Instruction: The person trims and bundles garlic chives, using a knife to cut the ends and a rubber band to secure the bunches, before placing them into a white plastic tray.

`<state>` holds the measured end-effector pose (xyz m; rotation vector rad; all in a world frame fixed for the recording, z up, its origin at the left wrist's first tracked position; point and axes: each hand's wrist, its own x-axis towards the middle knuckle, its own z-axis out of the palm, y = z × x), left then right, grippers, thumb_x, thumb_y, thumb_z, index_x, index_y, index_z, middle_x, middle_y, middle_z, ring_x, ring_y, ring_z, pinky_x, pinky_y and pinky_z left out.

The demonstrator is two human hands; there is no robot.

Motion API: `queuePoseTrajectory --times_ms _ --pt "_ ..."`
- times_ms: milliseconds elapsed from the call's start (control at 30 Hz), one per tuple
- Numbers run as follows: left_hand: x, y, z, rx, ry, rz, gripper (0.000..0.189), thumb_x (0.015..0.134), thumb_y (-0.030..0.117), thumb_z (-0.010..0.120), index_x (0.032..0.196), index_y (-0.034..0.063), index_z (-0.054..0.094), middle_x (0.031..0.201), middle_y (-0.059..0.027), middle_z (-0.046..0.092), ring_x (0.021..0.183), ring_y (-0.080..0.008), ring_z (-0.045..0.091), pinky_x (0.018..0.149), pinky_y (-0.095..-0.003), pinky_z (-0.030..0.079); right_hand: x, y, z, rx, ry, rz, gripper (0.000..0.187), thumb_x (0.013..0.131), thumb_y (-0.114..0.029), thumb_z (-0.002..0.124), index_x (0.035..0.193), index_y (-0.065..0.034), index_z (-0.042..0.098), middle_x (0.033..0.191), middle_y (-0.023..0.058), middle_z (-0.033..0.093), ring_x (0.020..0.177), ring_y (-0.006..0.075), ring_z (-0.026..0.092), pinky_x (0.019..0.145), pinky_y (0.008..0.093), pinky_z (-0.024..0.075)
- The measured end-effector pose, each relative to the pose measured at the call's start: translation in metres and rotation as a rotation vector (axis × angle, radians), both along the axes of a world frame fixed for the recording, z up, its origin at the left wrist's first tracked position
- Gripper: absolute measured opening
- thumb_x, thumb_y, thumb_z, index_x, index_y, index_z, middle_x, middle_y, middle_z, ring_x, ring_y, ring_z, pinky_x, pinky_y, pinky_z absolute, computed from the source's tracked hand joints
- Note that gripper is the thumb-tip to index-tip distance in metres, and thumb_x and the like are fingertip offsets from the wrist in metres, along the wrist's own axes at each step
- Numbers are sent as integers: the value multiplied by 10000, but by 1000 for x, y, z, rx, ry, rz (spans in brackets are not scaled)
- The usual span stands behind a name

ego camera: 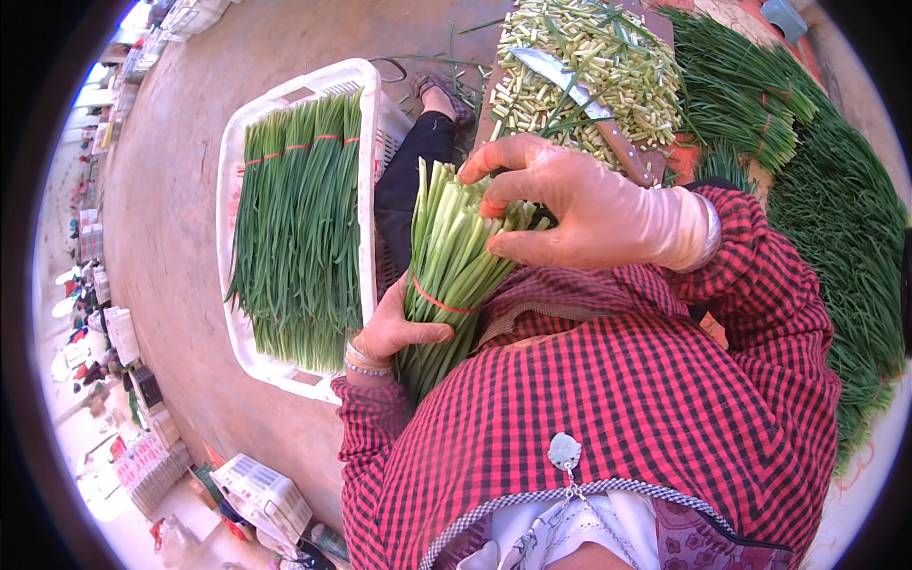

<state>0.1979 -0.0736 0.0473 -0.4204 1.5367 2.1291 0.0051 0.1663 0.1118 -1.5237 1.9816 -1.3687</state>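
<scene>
My gloved left hand (pixel 402 324) is closed around a bundle of green garlic chives (pixel 456 256), bound with an orange-red band and held with its pale stem ends up. At those stem ends is my gloved right hand (pixel 563 203), fingers spread and curved, fingertips at the cut ends; whether it pinches a stem is not clear. Beyond it a knife with a wooden handle (pixel 627 152) lies on a heap of cut stem pieces (pixel 641 78). To the left, banded chive bundles (pixel 303 214) lie side by side in a white plastic crate (pixel 368 214).
Loose and banded chives (pixel 848 235) are piled along the right side. A board (pixel 490 107) carries the cut pieces. My outstretched leg (pixel 417 171) lies between crate and board. Stacked crates (pixel 263 499) stand at the lower left, with more crates along the far left.
</scene>
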Motion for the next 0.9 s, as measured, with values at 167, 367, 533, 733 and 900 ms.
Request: queuePoseTrajectory --times_ms 167,367,533,733,900 --pt "-2 2 -1 -14 17 -40 961 621 50 903 1455 -9 431 1360 -91 595 1232 -212 557 1097 -371 396 0 -6 -1 -60 -113 14 111 803 -71 692 843 2 618 1086 158 631 1020 291 623 960 381 492" --pt "2 -9 -10 1 80 -63 962 632 79 905 1461 -19 426 1382 -95 580 1258 -211 539 1111 -362 377 -52 17 27 -254 -409 -92 44 897 -23 625 870 -46 599 1005 67 680 952 172 640 898 313 512" --pt "6 -20 -6 -37 75 21 990 667 94 903 1498 -9 375 1402 -98 555 1275 -207 515 1128 -360 352 -140 114 45 -299 208 -572 201 921 -97 648 1098 -6 676 1144 91 646 1031 186 665 987 314 540" --pt "13 -29 -13 -111 87 132 994 681 125 890 1508 -10 356 1412 -100 536 1290 -212 494 1129 -353 342 -199 178 2 -123 319 -1026 475 879 -157 757 1313 -57 592 1325 139 588 1148 187 599 989 299 472" --pt "-7 -10 8 -30 70 149 995 675 72 880 1515 -1 351 1419 -92 536 1288 -203 503 1127 -360 355 -54 29 6 120 298 -295 787 841 -235 800 1487 -42 395 1511 187 444 1438 317 381 1183 415 300"
